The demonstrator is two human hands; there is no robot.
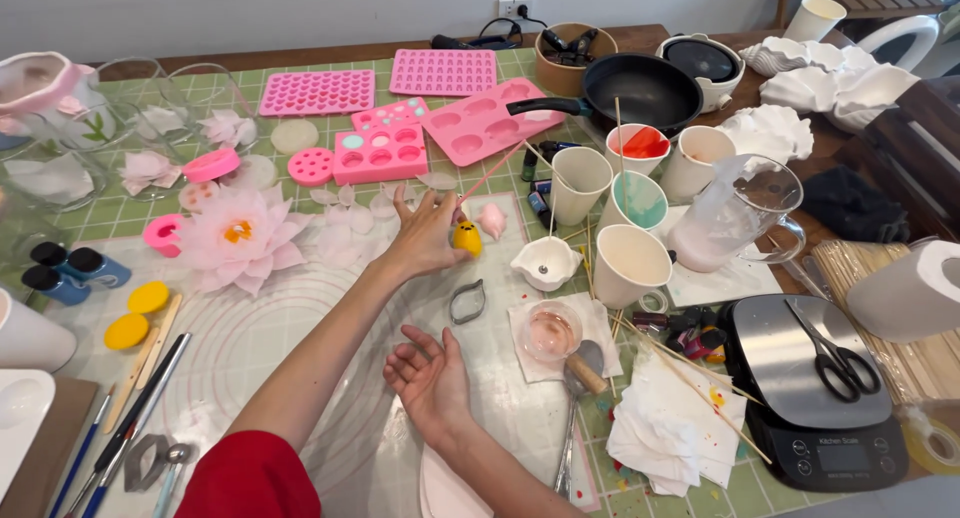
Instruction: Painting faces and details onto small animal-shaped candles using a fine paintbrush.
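A table (700,38) carries a mat (300,318) under the left hand (425,240), moulds (440,118) beyond, cups (630,263) to its right

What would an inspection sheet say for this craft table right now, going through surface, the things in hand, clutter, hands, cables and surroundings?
Surface: pale mat on a green checked cover, paint spots at the near right edge.
Things in hand: small yellow figure and pink stick at the left hand; pink figure beside them.
Clutter: pink moulds, paper cups, black pan, jug, scale with scissors on it, tissues, brushes.
Hands: left hand closed around the yellow figure; right hand open, palm up, empty.
Cables: black cable by the wall socket.
Surroundings: white wall, wooden table edge.
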